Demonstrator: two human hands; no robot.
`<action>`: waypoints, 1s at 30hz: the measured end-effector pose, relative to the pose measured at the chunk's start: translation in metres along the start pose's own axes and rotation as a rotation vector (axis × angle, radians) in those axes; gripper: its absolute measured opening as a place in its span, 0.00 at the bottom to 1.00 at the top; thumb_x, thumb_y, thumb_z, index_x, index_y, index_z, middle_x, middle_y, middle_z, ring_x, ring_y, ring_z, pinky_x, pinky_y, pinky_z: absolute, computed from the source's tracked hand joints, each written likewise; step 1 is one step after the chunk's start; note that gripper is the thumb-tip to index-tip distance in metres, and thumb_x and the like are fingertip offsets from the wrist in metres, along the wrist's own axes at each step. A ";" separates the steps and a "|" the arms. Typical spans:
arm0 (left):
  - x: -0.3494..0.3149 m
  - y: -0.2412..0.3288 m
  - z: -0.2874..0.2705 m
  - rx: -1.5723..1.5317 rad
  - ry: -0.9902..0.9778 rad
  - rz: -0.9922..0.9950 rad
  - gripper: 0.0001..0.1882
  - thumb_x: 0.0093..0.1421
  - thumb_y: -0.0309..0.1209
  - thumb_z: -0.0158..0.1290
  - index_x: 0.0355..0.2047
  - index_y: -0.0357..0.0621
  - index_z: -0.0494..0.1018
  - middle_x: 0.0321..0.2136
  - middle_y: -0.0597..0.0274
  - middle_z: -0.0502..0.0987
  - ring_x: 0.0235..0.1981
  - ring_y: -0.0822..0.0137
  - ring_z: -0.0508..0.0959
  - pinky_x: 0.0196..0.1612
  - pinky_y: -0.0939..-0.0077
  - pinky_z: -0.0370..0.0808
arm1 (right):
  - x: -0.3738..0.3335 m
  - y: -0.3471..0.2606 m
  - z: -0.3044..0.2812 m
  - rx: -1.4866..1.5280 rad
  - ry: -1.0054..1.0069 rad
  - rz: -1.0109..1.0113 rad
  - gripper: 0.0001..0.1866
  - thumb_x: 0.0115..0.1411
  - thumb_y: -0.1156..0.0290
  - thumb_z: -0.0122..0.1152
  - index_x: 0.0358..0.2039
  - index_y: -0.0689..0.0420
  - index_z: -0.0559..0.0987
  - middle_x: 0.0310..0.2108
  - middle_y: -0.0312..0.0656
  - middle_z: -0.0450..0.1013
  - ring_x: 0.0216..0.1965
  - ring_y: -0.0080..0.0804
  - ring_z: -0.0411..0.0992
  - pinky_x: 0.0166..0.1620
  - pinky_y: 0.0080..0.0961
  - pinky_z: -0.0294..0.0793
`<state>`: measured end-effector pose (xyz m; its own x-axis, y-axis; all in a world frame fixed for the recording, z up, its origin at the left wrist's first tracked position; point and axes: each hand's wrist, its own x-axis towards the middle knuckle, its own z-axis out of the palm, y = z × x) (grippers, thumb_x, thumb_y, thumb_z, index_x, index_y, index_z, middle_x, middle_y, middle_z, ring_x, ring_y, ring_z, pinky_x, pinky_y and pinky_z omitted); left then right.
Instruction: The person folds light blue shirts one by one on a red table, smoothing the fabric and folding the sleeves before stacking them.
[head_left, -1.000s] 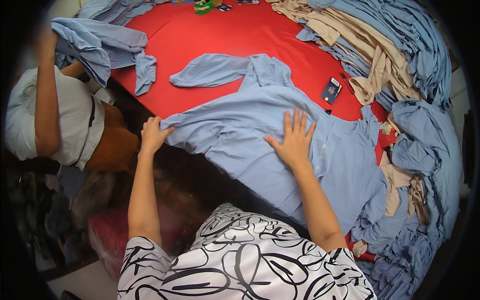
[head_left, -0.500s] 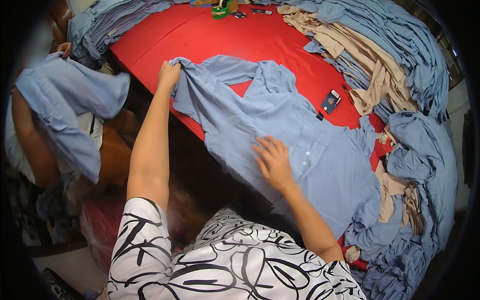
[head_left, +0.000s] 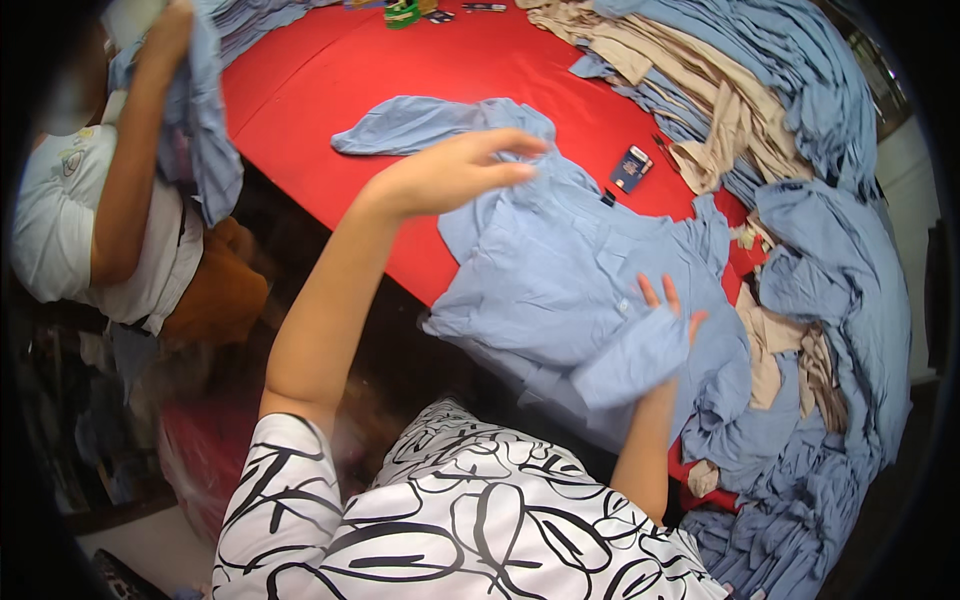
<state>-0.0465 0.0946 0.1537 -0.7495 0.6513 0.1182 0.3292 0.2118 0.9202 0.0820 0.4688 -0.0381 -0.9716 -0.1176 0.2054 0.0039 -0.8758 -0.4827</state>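
A light blue shirt [head_left: 560,270] lies partly folded on the red table [head_left: 330,90], one sleeve stretched out to the far left. My left hand [head_left: 460,168] hovers just above the shirt's upper fold, fingers stretched to the right with nothing clearly in them. My right hand [head_left: 668,308] is at the shirt's near right side. The other sleeve's cuff [head_left: 630,355] is draped over its palm, and only the spread fingertips show above the cloth.
Heaps of blue garments [head_left: 830,250] and beige garments [head_left: 720,90] crowd the table's right side and far edge. A small dark blue flat object [head_left: 630,168] lies beside the shirt. At the left, another person in a white top [head_left: 60,210] holds up a blue garment [head_left: 205,130].
My left hand has swung the shirt's left side over toward the middle and now hovers above it. My right hand has moved right and lifted the sleeve. The person at left raised their garment.
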 end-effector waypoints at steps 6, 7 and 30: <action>-0.059 -0.075 0.033 0.236 0.288 -0.329 0.11 0.63 0.27 0.52 0.42 0.34 0.76 0.37 0.54 0.81 0.38 0.65 0.79 0.45 0.71 0.74 | -0.124 -0.071 0.001 -0.594 0.778 -0.204 0.31 0.69 0.49 0.46 0.59 0.63 0.64 0.57 0.55 0.65 0.53 0.43 0.71 0.55 0.37 0.71; -0.064 -0.077 0.053 0.237 0.319 -0.375 0.10 0.62 0.26 0.52 0.41 0.34 0.76 0.35 0.53 0.81 0.36 0.65 0.79 0.43 0.72 0.74 | -0.139 -0.078 0.002 -0.695 0.807 -0.216 0.28 0.69 0.53 0.47 0.58 0.64 0.66 0.55 0.53 0.67 0.52 0.42 0.71 0.54 0.35 0.72; -0.054 -0.061 0.273 0.157 -0.012 0.091 0.47 0.51 0.48 0.65 0.66 0.43 0.58 0.66 0.51 0.57 0.67 0.48 0.56 0.67 0.54 0.54 | -0.087 -0.077 0.097 -2.067 0.435 -0.427 0.13 0.58 0.76 0.60 0.45 0.61 0.76 0.50 0.51 0.74 0.53 0.44 0.71 0.57 0.34 0.67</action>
<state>0.1311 0.2455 -0.0106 -0.7062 0.6812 0.1931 0.4818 0.2625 0.8360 0.1892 0.5006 0.0638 -0.8230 0.2456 0.5122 -0.0743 0.8474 -0.5257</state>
